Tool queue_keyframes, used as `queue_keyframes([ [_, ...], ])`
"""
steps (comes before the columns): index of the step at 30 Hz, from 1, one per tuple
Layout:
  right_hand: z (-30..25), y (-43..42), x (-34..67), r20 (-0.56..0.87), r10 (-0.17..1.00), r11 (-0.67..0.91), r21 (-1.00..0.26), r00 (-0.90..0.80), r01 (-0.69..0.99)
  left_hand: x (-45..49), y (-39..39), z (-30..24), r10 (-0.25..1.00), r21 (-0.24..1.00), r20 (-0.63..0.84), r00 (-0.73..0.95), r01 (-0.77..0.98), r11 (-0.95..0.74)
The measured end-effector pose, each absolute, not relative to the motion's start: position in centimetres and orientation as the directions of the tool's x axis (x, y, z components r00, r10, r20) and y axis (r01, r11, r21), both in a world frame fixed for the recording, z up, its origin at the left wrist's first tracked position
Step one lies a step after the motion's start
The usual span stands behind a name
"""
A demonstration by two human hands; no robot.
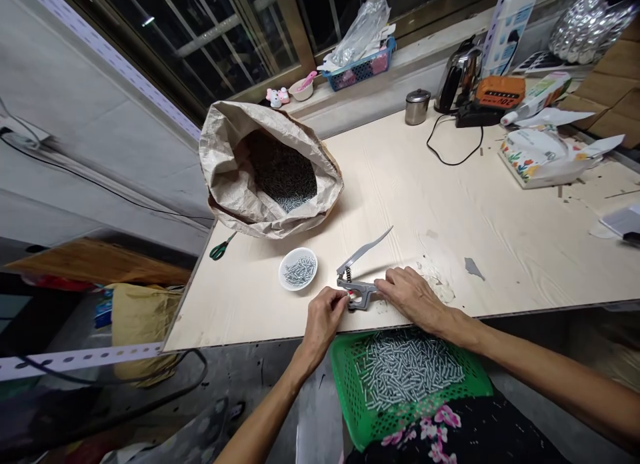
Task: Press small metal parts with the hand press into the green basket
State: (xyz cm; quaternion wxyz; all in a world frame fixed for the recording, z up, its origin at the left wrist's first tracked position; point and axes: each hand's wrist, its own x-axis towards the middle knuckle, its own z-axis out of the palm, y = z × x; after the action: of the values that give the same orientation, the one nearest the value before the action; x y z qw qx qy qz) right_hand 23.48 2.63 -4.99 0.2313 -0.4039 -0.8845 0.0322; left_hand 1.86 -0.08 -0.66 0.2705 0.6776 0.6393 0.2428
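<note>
A grey lever tool (pixel 361 289) with a coil spring and a long raised handle stands near the table's front edge. My left hand (pixel 323 317) is pinched closed at its left side; whatever is between the fingertips is too small to make out, with a speck of red and green beside them. My right hand (pixel 413 297) has its fingers curled on the right end of the tool's body. Just left of the tool is a white bowl (pixel 283 276) of small silvery metal pins or screws. Below the edge, a green basket (pixel 345 377) holds many similar metal pieces.
A large open sack (pixel 225 164) of small metal pieces stands at the back left, with green-handled scissors (pixel 219 251) beside it. A grey scrap (pixel 473 269) lies to the right. Farther back are a lidded metal tin (pixel 417 108), a kettle (pixel 456 81) and a tissue pack (pixel 540 159).
</note>
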Motion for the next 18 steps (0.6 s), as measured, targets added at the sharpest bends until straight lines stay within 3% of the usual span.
queue_keyframes([
  [18, -5.0, 3.4, 23.6, 0.449, 0.649, 0.731, -0.142, -0.614, 0.668, 1.5, 1.1, -1.1, 0.975, 0.598, -0.215, 0.061, 0.798, 0.082],
])
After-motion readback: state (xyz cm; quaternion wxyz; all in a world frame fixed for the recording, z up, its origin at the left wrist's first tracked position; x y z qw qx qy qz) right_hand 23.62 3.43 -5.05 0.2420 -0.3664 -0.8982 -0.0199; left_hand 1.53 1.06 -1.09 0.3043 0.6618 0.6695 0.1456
